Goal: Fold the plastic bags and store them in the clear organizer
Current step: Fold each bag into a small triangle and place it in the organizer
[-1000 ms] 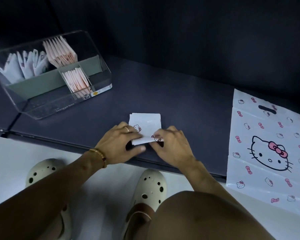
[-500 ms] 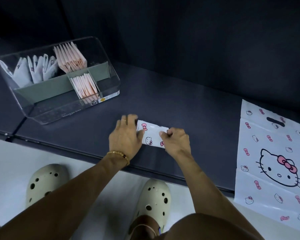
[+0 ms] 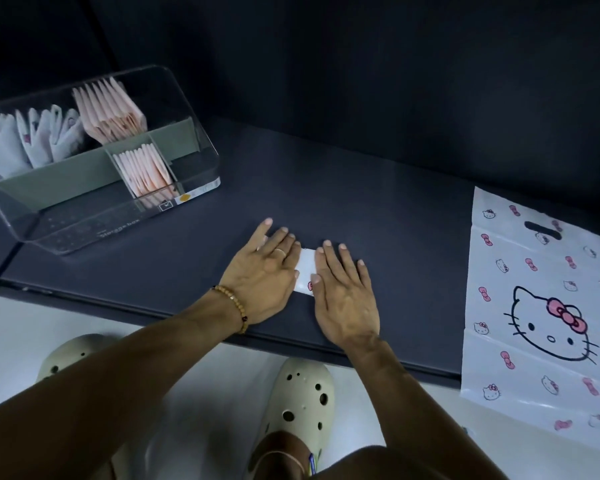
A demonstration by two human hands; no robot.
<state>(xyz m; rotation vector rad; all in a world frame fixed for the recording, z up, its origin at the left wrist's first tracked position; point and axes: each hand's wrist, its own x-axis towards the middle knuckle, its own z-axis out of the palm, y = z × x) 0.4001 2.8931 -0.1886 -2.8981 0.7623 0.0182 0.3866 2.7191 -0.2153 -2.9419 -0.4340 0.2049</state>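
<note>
At the front edge of a dark table (image 3: 378, 216), a person presses both hands flat on a small folded plastic bag (image 3: 306, 268), fingers straight and spread, gripping nothing. The left hand (image 3: 262, 275) covers the packet's left side and the right hand (image 3: 343, 289) its right, leaving only a white strip with a pink bow showing between them. Half a second earlier the fingers were curled, pinching the packet through a fold; now they lie open on top, which suggests the last crease is being flattened and the packet is close to ready for storing. The clear organizer (image 3: 201, 147) stands well apart at the table's far left, already holding white and pink folded bags in its compartments. 1 more bag, an unfolded cat-print bag (image 3: 548, 306), lies flat at the right, partly overhanging the table's edge, not yet folded.
</note>
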